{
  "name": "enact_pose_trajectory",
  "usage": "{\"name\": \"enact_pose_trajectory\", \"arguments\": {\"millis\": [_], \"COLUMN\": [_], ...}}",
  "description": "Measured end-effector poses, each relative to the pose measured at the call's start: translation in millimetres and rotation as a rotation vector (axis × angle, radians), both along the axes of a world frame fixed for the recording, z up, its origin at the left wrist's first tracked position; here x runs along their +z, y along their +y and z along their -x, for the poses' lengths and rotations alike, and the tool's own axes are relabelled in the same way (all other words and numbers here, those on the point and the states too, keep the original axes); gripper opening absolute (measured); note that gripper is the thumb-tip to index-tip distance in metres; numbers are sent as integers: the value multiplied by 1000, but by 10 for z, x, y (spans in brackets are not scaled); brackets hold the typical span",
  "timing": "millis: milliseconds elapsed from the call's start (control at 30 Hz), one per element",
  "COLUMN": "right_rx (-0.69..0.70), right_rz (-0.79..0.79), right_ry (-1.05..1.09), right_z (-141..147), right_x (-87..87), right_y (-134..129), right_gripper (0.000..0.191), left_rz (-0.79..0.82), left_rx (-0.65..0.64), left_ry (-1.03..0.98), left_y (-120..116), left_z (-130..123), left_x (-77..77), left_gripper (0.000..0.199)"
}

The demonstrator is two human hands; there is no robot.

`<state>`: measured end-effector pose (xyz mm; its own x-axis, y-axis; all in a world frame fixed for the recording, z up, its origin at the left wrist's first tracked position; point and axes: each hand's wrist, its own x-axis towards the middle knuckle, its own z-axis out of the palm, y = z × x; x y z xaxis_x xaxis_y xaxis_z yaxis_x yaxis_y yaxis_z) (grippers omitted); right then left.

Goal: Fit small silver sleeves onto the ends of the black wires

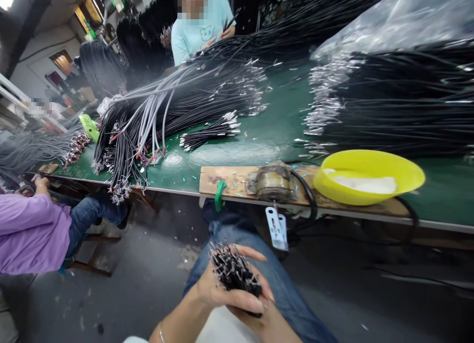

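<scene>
One yellow bowl (344, 195), one wooden board (231, 174)

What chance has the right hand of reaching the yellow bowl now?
Probably yes: the yellow bowl sits near the table edge, ahead and to the right, with nothing evident between it and the right hand. That hand would likely have to leave the wire bundle first.

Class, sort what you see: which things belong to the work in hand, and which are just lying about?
In the work:
- black wire bundle, in left hand and right hand
- probably the similar short bundle

Apparently lying about:
- yellow bowl
- green clip
- plastic sheet
</scene>
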<state>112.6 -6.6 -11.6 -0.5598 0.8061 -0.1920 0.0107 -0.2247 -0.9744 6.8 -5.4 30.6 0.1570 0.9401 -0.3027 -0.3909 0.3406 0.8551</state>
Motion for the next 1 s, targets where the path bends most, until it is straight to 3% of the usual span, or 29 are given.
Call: {"name": "enact_pose_trajectory", "arguments": {"millis": [133, 367, 667, 867, 1000], "right_rx": [69, 55, 46, 9, 26], "right_rz": [-24, -49, -22, -47, 3], "right_ry": [-11, -45, -67, -92, -69], "right_z": [-3, -33, -28, 4, -12], "right_x": [-19, -45, -134, -243, -252], "right_y": [64, 90, 15, -103, -164], "right_gripper": [74, 70, 70, 53, 50], "left_rz": [3, -13, -80, -3, 72], "left_rx": [-11, -68, -67, -56, -36], "left_ry": [10, -33, -32, -7, 52], "left_y": [13, 28, 13, 7, -46], "left_z": [8, 19, 36, 23, 2], "left_x": [-6, -133, -103, -103, -134], "left_gripper": [68, 82, 76, 82, 69]}}
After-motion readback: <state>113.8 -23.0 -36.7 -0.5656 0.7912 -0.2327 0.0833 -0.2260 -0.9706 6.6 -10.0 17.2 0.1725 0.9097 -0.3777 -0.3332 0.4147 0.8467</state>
